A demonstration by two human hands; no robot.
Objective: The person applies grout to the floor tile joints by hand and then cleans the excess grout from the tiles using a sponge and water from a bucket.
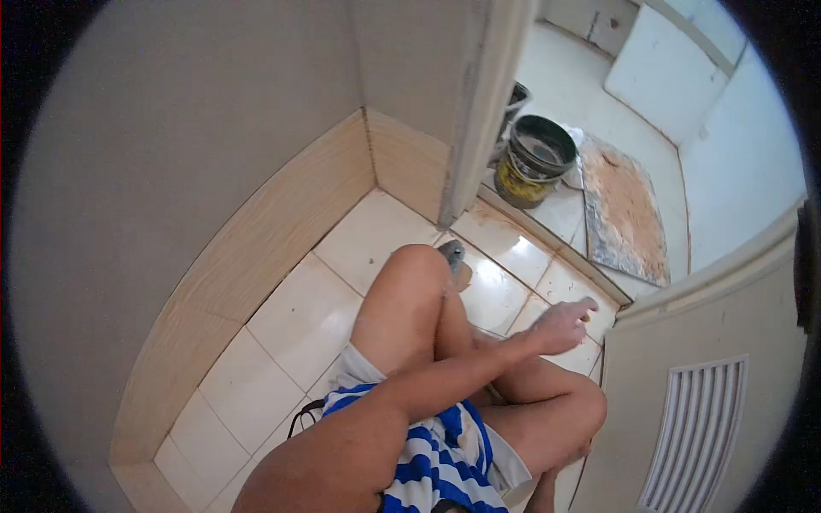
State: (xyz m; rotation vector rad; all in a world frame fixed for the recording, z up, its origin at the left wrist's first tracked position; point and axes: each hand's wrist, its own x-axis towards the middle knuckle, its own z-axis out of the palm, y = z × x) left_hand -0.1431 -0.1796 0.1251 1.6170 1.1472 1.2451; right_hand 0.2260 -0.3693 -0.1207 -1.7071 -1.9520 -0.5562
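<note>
The tiled floor [286,329], edged by a vented door [624,376] cut off at right, is partly hidden by 2 bent legs [398,299]. Beyond, a dusty board [624,214] and 1 bucket [522,178] are seen. Above the tiles, the left hand [560,328] is held curled; the right hand [571,460] is mostly hidden. Whether anything is gripped cannot be made out.
</note>
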